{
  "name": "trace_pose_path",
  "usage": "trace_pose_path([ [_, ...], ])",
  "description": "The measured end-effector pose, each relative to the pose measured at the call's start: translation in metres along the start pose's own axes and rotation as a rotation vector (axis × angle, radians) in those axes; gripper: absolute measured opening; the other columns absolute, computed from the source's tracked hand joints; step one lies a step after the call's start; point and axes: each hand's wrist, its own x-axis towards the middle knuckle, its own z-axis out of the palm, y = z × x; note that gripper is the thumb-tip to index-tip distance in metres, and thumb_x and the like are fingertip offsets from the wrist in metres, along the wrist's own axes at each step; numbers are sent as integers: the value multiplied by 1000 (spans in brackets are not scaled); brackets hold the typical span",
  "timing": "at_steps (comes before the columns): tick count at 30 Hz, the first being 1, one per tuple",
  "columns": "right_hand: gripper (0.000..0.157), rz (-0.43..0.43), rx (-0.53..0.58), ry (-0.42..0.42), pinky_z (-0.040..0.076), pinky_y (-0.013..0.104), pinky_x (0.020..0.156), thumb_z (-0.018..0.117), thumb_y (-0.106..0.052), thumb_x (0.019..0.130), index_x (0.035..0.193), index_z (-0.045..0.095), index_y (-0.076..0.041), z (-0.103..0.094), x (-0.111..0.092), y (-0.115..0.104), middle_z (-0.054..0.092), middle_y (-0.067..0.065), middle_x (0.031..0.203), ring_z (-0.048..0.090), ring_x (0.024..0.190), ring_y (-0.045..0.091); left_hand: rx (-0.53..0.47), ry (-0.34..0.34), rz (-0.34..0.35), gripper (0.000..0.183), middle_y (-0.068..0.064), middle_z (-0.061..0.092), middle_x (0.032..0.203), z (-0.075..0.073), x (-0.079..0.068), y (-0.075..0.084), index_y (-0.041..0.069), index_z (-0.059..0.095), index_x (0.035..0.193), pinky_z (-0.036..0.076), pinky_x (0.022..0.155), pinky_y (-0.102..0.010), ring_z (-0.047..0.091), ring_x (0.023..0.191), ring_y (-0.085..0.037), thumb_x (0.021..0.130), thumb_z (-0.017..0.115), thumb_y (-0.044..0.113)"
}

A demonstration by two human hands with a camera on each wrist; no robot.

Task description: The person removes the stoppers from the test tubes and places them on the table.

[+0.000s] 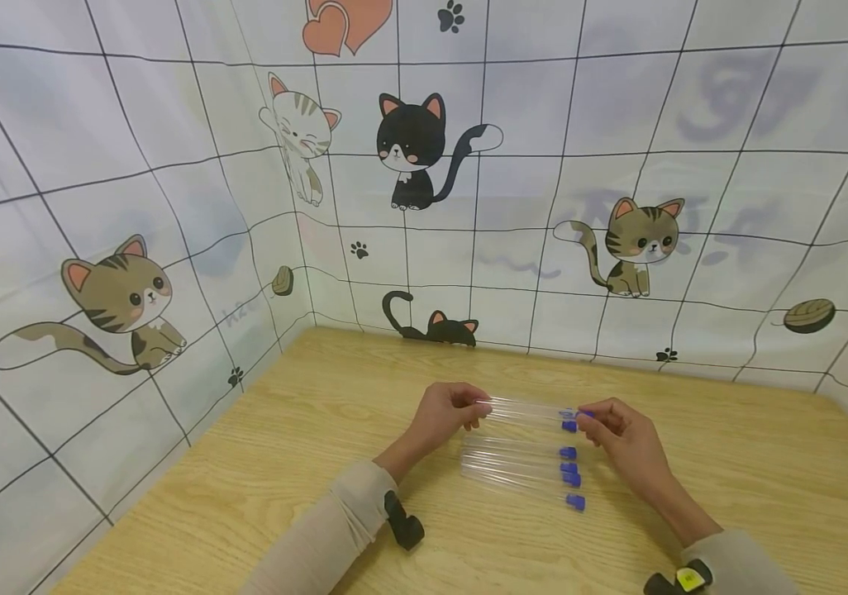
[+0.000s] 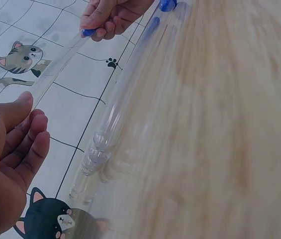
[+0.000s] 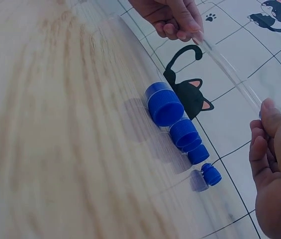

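A slim clear test tube (image 2: 56, 67) with a blue cap (image 2: 88, 33) is held between both hands, raised off the table in the wrist views. My left hand (image 1: 446, 413) pinches its clear end between thumb and fingers. The capped end is pinched by my right hand (image 1: 626, 442), whose fingers partly hide the cap. Just below the hands in the head view, several more capped tubes (image 1: 513, 459) lie side by side on the table. Their blue caps (image 3: 165, 106) all point to the right.
The light wood-grain table (image 1: 305, 504) carries the tubes. Behind it and at the left hangs a white grid-patterned sheet (image 1: 439, 256) printed with cartoon cats. Black camera mounts (image 1: 403, 521) are strapped at both wrists, over beige sleeves (image 1: 327, 529).
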Motion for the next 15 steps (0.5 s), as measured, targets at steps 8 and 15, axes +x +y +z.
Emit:
trace_pose_path([
  [8,24,-15,-10,48,48,28,56,63,-27,94,109,64,-8,0,1,0,68,18,92,60,76,29,-21,16,46,13,-11,68,79,2,-1,2,2,72,97,53,64,-50,62,65,-26,87,71,11],
  [15,23,-26,-22,64,45,26,53,63,-27,94,108,64,-8,0,0,-2,67,18,90,60,74,29,-26,16,54,18,-2,67,75,3,0,3,-2,71,97,54,63,-47,60,61,-15,87,72,13],
])
